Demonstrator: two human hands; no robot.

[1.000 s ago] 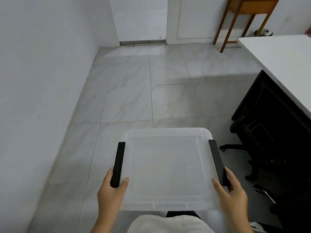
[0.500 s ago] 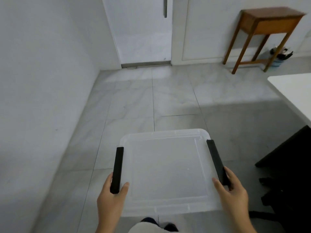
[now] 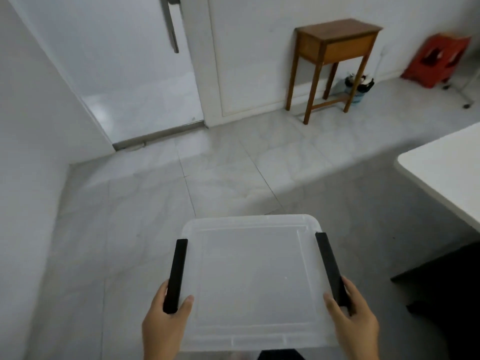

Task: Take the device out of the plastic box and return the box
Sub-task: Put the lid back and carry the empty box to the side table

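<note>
plastic box (image 3: 255,279): head view, 6 o'clock, lid on, carried level above the floor (image 3: 145,216)
left hand (image 3: 166,320): fingers clenched round the left black latch (image 3: 176,275)
right hand (image 3: 354,323): fingers clenched round the right black latch (image 3: 330,267)
advice: keep both grips even and the box flat; mind the tabletop (image 3: 446,172) at 3 o'clock

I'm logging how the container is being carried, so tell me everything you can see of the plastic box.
The plastic box is translucent, whitish, squarish with rounded corners, its lid closed and roughly level. A black latch handle runs along each side. The left hand grips the left handle and the right hand the right handle, holding the box in the air above the tiled floor. No contents show through.
</note>
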